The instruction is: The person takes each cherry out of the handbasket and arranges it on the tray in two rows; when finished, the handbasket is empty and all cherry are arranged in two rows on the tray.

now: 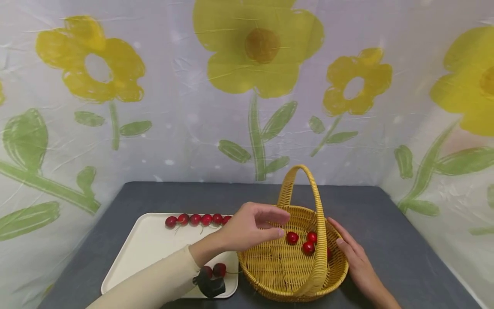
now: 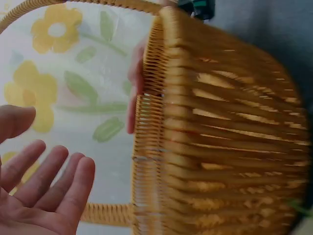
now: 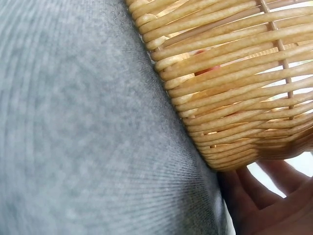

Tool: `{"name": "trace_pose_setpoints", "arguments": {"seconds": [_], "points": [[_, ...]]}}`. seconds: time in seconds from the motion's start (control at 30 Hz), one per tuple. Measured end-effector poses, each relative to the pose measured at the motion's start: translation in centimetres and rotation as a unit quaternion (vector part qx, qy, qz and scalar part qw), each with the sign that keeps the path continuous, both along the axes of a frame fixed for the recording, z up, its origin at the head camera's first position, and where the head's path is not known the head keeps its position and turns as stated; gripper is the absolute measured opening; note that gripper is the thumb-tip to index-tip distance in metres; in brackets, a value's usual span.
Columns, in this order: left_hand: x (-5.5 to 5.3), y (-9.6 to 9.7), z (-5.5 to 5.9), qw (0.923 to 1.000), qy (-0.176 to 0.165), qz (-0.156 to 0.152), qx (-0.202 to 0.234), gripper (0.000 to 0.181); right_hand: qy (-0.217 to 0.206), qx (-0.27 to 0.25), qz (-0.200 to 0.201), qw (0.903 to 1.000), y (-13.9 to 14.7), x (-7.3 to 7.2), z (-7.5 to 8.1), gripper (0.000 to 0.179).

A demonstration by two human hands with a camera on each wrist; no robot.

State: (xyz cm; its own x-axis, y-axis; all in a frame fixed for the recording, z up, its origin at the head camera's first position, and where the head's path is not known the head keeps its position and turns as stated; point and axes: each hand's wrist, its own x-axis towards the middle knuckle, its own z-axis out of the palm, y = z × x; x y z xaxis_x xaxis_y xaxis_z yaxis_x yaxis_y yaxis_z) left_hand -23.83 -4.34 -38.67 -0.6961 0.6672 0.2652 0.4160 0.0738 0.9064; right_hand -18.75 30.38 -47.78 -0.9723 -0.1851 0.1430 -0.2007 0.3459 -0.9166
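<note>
My left hand [image 1: 252,227] hovers over the left side of a yellow wicker basket [image 1: 266,283], thumb and fingers apart with nothing between them. The left wrist view also shows its spread fingers [image 2: 54,181] beside the woven wall. Several red cherries [image 1: 292,237] lie inside the basket, one partly hidden behind the arched handle [image 1: 321,240]. My right hand [image 1: 359,266] rests against the basket's right side, fingers extended along the outside and thumb at the rim. In the right wrist view, its fingers [image 3: 259,191] lie close against the weave.
A white tray [image 1: 148,244] stands left of the basket. Several cherries [image 1: 195,219] line its far edge, and two more [image 1: 219,270] lie near its front right corner, partly behind my left wrist strap. The dark grey table [image 1: 401,244] meets a flower-printed curtain [image 1: 173,107] behind.
</note>
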Motion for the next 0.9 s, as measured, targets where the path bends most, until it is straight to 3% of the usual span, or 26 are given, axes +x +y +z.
{"name": "trace_pose_setpoints", "arguments": {"seconds": [0.1,0.17,0.27,0.4,0.5,0.57,0.63,0.77,0.9], "points": [[-0.8,1.7,1.1,0.9990,0.015,0.003,-0.042,0.039,0.007,-0.005,0.004,1.0000,0.0,-0.1,0.0,0.051],[-1.3,2.8,1.8,0.9953,0.029,0.002,-0.093,0.041,0.012,-0.008,0.006,0.9999,0.0,-0.1,0.0,0.051],[-2.3,4.4,2.4,0.9803,0.069,-0.008,-0.185,0.040,0.012,-0.006,0.007,0.9999,0.0,-0.1,0.0,0.051],[-3.4,6.3,2.8,0.9412,0.132,-0.021,-0.310,0.035,0.008,0.002,0.000,1.0000,-0.1,0.0,0.0,0.051],[-3.9,7.6,3.0,0.9117,0.154,-0.022,-0.380,0.029,0.005,0.006,-0.005,1.0000,-0.1,0.0,0.0,0.050],[-4.1,8.4,2.8,0.8964,0.156,-0.024,-0.414,0.017,0.004,0.005,-0.005,1.0000,-0.1,0.0,0.0,0.050],[-4.3,9.2,2.5,0.8873,0.147,-0.021,-0.436,0.019,0.003,0.004,-0.004,1.0000,-0.1,0.0,0.0,0.050],[-4.7,10.8,1.3,0.8605,0.161,-0.018,-0.483,0.046,0.005,0.001,-0.003,1.0000,-0.1,0.0,-0.1,0.051],[-5.6,12.2,-1.2,0.8258,0.201,-0.009,-0.527,0.031,0.006,-0.001,-0.001,1.0000,0.0,-0.1,-0.1,0.051]]}}
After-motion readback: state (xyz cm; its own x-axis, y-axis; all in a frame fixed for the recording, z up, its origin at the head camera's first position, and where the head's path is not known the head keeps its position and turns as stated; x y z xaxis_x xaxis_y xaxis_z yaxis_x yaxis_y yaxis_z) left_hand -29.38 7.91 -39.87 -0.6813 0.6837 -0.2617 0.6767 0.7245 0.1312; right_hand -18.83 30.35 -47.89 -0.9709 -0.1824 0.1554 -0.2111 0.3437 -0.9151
